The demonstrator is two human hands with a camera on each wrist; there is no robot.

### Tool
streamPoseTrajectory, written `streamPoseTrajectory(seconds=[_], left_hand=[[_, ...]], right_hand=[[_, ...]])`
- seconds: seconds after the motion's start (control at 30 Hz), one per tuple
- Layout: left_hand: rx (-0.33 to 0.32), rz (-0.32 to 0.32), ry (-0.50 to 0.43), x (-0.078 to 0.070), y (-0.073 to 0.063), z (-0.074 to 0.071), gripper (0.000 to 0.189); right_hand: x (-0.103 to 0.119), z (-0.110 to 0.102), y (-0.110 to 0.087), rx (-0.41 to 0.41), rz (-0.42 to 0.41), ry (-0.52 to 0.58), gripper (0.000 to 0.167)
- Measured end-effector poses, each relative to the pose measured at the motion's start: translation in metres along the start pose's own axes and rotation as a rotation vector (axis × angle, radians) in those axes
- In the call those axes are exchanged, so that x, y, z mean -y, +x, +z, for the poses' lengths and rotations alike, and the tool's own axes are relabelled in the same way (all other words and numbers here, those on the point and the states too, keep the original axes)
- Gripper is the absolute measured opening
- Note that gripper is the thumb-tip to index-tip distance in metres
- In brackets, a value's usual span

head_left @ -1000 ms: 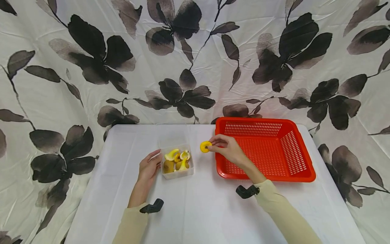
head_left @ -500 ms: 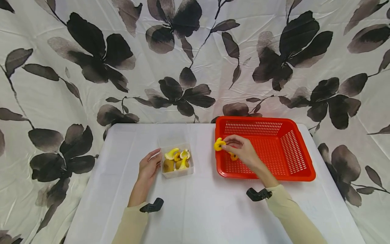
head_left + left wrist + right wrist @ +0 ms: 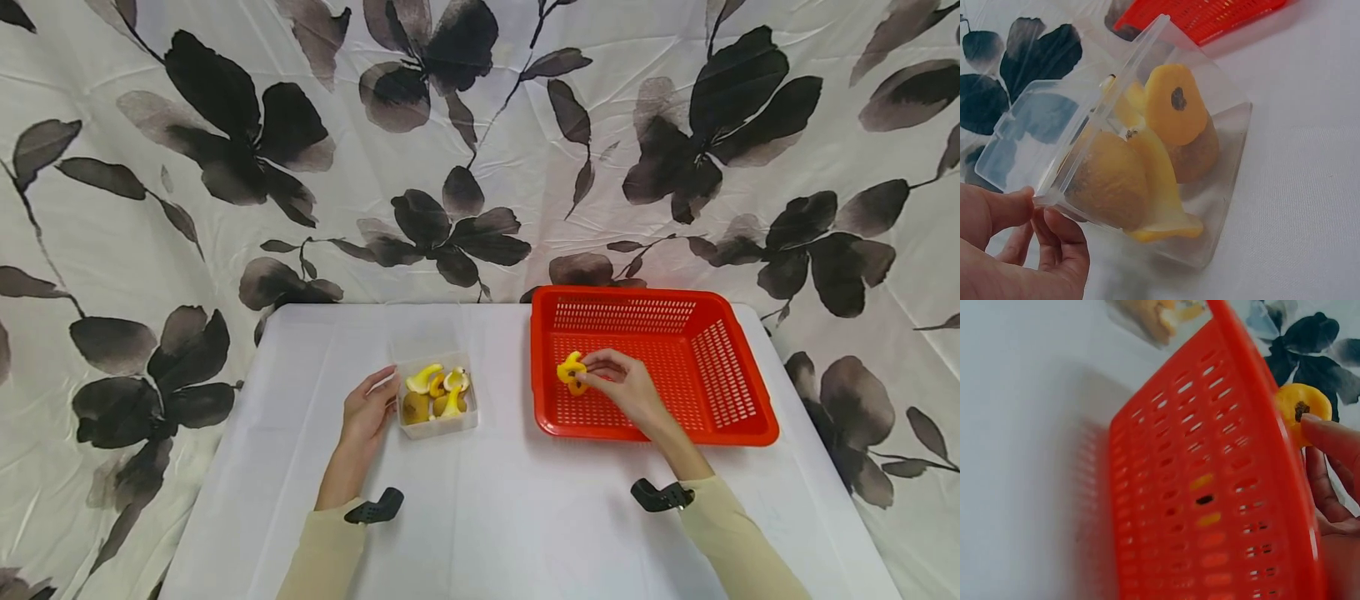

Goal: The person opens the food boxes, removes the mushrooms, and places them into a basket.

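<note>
My right hand (image 3: 627, 387) reaches into the red basket (image 3: 660, 435) and pinches a small, rounded yellow piece with a dark spot (image 3: 1304, 403) between thumb and fingers. Another yellow piece (image 3: 576, 389) lies on the basket floor just below it, partly covered. On the left, my left hand (image 3: 369, 410) grips the near-left edge of a clear plastic box (image 3: 1229, 187) with thumb and fingertips. Its lid (image 3: 1035, 134) is raised at the back. Inside are several yellow pieces (image 3: 1175, 109) and brown, rounded ones (image 3: 1110, 181), too blurred to name by kind.
Both box and basket stand on a white-covered table (image 3: 495, 508), the basket right of the box with a gap between. A flower-patterned cloth (image 3: 465, 125) hangs behind the table's far edge. A black wrist camera (image 3: 662, 495) is strapped on each wrist.
My right hand has carried the yellow piece rightwards from the gap beside the box, over the basket's left rim and into the basket. My left hand has stayed at the box.
</note>
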State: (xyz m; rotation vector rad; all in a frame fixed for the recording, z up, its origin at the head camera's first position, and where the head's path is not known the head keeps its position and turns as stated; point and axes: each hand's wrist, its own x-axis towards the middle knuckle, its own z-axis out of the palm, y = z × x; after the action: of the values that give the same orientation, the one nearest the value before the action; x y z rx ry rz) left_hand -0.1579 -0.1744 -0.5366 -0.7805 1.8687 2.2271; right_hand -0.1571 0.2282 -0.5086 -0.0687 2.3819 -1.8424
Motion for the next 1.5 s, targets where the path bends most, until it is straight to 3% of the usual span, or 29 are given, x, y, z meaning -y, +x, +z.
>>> streamPoseTrajectory(seconds=[0.23, 0.57, 0.73, 1.17, 1.5], left_hand=[[0.001, 0.011, 0.009, 0.000, 0.001, -0.001, 0.044], [0.001, 0.009, 0.011, 0.002, 0.002, -0.003, 0.043], [-0.002, -0.002, 0.018, 0.002, 0.003, -0.003, 0.042], [0.006, 0.001, 0.008, 0.002, 0.003, -0.003, 0.042], [-0.008, 0.000, 0.019, 0.002, 0.004, -0.003, 0.041]], right_hand=[[-0.012, -0.011, -0.003, 0.012, -0.001, -0.079, 0.029], [-0.014, -0.017, -0.007, 0.078, -0.059, -0.325, 0.016], [-0.014, -0.017, -0.006, 0.112, 0.012, -0.404, 0.014], [-0.016, -0.012, 0.002, 0.274, 0.069, -0.417, 0.013], [-0.009, -0.008, 0.004, 0.254, 0.024, -0.423, 0.011]])
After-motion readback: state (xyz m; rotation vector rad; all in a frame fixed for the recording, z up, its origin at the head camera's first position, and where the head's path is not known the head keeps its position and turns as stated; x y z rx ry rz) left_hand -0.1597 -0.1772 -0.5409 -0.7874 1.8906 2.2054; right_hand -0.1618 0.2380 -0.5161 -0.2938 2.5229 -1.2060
